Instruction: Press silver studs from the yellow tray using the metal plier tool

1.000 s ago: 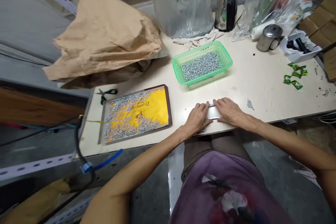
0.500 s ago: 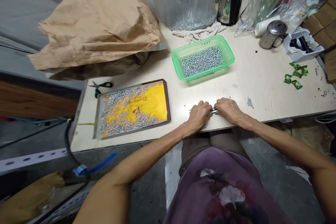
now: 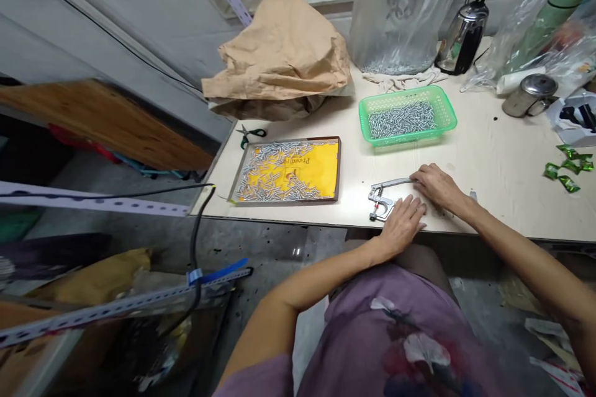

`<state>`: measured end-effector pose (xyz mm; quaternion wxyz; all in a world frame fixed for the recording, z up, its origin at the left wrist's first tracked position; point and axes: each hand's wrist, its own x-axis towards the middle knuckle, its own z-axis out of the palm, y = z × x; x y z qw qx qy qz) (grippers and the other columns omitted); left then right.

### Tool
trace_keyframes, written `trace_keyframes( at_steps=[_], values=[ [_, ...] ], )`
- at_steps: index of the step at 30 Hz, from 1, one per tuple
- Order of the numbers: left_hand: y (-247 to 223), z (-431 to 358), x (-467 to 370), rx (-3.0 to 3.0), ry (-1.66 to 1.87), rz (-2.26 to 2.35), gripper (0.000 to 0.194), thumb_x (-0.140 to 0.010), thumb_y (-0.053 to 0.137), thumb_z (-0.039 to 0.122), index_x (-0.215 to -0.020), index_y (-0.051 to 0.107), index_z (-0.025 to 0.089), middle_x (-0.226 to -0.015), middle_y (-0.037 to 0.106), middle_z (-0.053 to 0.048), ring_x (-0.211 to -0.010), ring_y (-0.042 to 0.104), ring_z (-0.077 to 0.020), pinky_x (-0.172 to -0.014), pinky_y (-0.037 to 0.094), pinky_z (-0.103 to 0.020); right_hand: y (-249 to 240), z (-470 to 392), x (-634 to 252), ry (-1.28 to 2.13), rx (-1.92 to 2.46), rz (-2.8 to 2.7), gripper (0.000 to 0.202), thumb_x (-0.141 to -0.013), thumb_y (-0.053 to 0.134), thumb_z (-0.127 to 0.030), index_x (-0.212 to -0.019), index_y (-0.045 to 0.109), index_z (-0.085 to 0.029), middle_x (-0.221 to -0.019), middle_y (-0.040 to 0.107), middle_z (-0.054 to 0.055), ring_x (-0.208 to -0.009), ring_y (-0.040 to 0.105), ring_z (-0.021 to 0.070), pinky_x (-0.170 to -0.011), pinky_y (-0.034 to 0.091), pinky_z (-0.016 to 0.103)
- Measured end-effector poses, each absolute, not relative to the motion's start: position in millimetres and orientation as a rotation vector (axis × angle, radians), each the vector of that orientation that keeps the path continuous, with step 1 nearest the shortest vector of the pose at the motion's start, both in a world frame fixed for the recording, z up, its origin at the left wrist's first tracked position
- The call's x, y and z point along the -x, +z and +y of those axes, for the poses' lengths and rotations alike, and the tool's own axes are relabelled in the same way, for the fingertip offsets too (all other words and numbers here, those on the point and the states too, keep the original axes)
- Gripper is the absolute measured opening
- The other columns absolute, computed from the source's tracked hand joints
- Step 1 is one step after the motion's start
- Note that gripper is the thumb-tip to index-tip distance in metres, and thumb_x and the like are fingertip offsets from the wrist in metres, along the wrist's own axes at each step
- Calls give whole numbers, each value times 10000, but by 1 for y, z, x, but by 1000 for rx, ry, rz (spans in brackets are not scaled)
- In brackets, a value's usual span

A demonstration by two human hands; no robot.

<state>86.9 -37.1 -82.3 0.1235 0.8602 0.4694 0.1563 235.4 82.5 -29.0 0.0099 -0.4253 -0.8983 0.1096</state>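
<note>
Pliers-like silver metal hand tool point(image 3: 384, 197) lies near the pale table's front edge point(image 3: 465, 232), long axis running 8 to 2 o'clock. Left hand point(image 3: 404, 224) rests flat at its 5 o'clock, touching; right hand point(image 3: 435, 184) covers the handle end. Hands apart, neither clamped. Bare tabletop opens toward 12, before the green plastic basket of screws point(image 3: 406, 116).

Left hand point(image 3: 401, 226) and right hand point(image 3: 435, 185) on metal pliers-like tool point(image 3: 382, 200) at table point(image 3: 503, 167) edge

Pliers point(image 3: 384, 197) laid on the table point(image 3: 503, 161) near its front edge, tray point(image 3: 287, 170) of screws to their left, basket point(image 3: 406, 115) behind them, paper bag point(image 3: 284, 53) behind the tray.
</note>
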Motion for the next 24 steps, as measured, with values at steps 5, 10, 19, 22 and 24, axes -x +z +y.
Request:
trace_keyframes(
  at_steps=[5,10,19,22,24],
  values=[
    [-81,-39,-83,-2501,555,1342,426,-974,442,385,-1307,522,132,-1404,533,-186,-1397,406,-292,-1144,340,-529,-15,95,-212,206,1467,-2783,197,-913,515,-191,-953,704,-149,-968,659,123,-910,555,244,-761,422,337],
    [-83,-37,-82,-2398,537,1282,459,-960,459,411,-1292,548,106,-1320,592,-199,-1320,490,-323,-1117,379,-522,-8,70,-172,261,953,-3011,218,-908,558,-202,-1062,706,-243,-1075,634,94,-946,515,226,-750,386,327],
    [-76,-40,-81,-2515,411,1178,492,-964,436,461,-1260,602,104,-1181,676,-161,-1176,589,-298,-1018,463,-427,-18,55,-124,318,507,-2995,175,-888,544,-137,-775,662,-197,-874,669,78,-856,545,208,-733,414,337],
    [-58,-37,-50,-2629,497,1168,328,-974,453,374,-1102,686,184,-1119,698,-111,-1127,601,-250,-1001,471,-400,6,78,-135,361,564,-2630,228,-950,435,-179,-900,657,-197,-869,682,73,-859,594,203,-792,456,352],
    [-42,-27,-13,-2592,619,1426,280,-980,436,267,-1094,688,219,-1176,674,-90,-1156,572,-227,-1018,455,-410,28,104,-148,309,659,-2410,241,-970,409,-240,-940,643,-193,-889,682,81,-879,612,214,-807,477,371]
  ],
)
